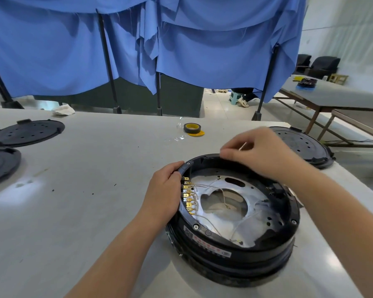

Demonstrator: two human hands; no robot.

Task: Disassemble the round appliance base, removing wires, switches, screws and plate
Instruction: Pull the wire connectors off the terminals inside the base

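The round black plastic appliance base (233, 220) sits open on the pale grey table (95, 190), directly in front of me. Inside it lie a white metal plate with a large centre hole (222, 220), thin beige wires (205, 187) and a row of brass terminals (187, 195) along the left wall. Three separate black round covers (26, 132) lie on the table: two far left, one far right. One roll of black tape (192, 127) lies beyond. My left hand (164, 190) grips the base's left rim. My right hand (261, 151) hovers above the far rim, fingertips pinching one thin wire end.
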